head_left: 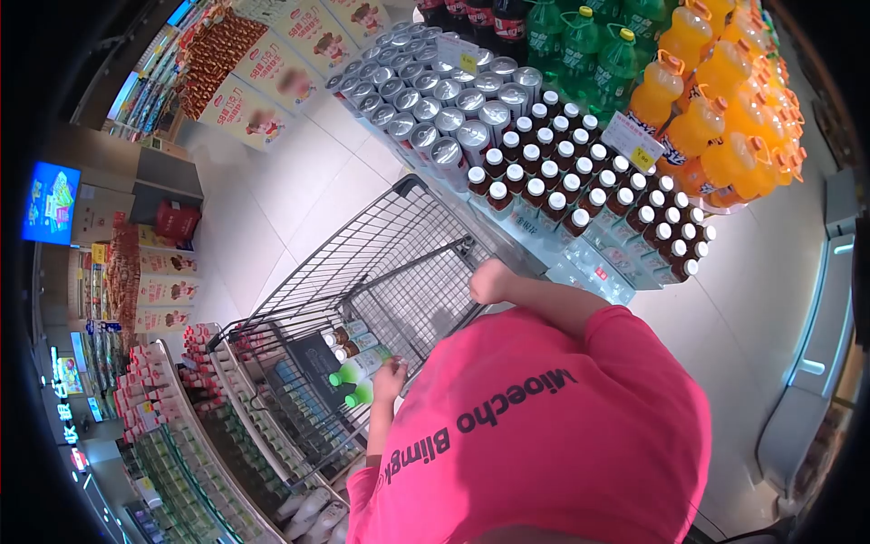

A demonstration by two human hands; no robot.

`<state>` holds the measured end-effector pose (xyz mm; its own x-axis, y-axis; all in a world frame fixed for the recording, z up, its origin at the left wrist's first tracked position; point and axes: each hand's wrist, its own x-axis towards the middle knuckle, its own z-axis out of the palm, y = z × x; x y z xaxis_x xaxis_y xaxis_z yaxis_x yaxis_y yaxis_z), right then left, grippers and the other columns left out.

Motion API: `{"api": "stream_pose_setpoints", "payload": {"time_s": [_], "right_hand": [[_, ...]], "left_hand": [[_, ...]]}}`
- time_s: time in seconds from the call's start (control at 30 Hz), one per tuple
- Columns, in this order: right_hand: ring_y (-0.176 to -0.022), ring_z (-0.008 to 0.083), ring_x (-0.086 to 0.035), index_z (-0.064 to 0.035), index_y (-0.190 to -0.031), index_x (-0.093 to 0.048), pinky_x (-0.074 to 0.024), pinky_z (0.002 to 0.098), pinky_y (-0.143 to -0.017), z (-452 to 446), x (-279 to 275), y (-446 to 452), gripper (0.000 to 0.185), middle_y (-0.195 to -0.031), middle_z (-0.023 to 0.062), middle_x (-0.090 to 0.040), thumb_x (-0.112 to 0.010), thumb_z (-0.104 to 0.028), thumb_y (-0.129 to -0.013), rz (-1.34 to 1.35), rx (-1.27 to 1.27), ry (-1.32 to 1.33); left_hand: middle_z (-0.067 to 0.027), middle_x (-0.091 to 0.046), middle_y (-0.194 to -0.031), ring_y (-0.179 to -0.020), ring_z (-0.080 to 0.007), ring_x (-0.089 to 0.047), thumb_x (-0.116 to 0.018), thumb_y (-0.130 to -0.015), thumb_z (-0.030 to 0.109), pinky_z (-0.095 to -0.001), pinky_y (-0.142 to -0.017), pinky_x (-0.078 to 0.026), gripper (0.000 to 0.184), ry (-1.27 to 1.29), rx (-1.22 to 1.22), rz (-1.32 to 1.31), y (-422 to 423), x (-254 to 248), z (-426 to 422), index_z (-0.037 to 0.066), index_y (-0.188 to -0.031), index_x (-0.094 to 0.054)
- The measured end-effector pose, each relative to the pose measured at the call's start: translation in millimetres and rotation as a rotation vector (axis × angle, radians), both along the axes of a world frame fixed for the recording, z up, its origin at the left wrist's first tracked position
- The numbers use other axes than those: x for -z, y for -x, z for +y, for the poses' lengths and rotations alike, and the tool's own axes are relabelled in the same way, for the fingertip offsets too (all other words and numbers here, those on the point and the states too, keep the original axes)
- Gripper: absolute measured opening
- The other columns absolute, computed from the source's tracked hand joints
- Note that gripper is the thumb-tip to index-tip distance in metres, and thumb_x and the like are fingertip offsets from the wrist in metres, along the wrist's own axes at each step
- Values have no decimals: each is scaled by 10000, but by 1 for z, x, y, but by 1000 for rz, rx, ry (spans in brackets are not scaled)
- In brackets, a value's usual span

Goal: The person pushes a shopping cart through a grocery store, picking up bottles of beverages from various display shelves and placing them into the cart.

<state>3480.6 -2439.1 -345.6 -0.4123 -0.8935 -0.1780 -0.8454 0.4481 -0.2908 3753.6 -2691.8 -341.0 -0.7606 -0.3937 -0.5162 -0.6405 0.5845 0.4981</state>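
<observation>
My left hand (391, 378) is over the wire shopping cart (340, 238), fingers curled at the base end of a bottle with a bright green cap (360, 393); it appears to grip it. Beside that lies another green-capped bottle (358, 367). Two white-capped dark drink bottles (357, 341) rest next to them. My right hand (490, 282) is a closed fist close to the cart's right side; its fingers are turned away, so what it holds, if anything, is hidden. My pink shirt covers the near end of the cart.
Ahead and right stand silver cans (447, 154), white-capped dark bottles (573, 181), green soda bottles (580, 41) and orange soda bottles (698, 127). Shelves of drinks (181, 444) flank the cart's left. Pale floor tiles (313, 186) extend beyond it toward illustrated display boxes (245, 118).
</observation>
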Motion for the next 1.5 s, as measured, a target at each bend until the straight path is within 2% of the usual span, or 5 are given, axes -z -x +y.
{"api": "stream_pose_setpoints", "payload": {"time_s": [0.07, 0.33, 0.67, 1.17, 1.5], "right_hand": [[-614, 300, -616, -90, -613, -658, -467, 430, -588, 2, 11, 2, 289, -625, 113, -629, -496, -280, -758, -14, -8, 62], [-556, 292, -593, -78, -535, -610, -453, 422, -548, 8, 12, -1, 263, -553, 111, -587, -535, -244, -725, -18, -9, 222], [-659, 299, -629, -71, -632, -672, -474, 431, -622, 4, 7, -1, 288, -648, 118, -638, -505, -282, -737, -62, 6, 87], [-596, 310, -609, -85, -573, -636, -469, 436, -597, 9, 11, -3, 270, -605, 117, -617, -508, -264, -731, 24, 29, 181], [-601, 294, -627, -93, -592, -658, -474, 429, -569, 6, 6, -2, 296, -625, 110, -637, -492, -278, -753, 36, 0, 90]], "left_hand": [[-166, -662, -776, -792, -321, -647, -576, -836, 433, -397, -715, -478, 459, -113, -78, -25, 11, -12, 18, 27, -1043, -628], [-168, -670, -818, -838, -327, -644, -533, -833, 460, -398, -743, -477, 457, 104, -111, -105, 13, -13, 40, 53, -998, -660], [-164, -674, -886, -888, -329, -638, -549, -790, 451, -408, -791, -482, 424, 218, -115, -136, 14, -7, 40, 95, -975, -685], [-143, -679, -860, -884, -324, -639, -535, -783, 422, -397, -783, -482, 382, 133, -131, -105, 12, -3, 39, 124, -970, -685], [-209, -663, -884, -905, -340, -633, -563, -788, 424, -389, -797, -472, 419, -20, -132, -63, 10, 2, 35, 62, -959, -687]]}}
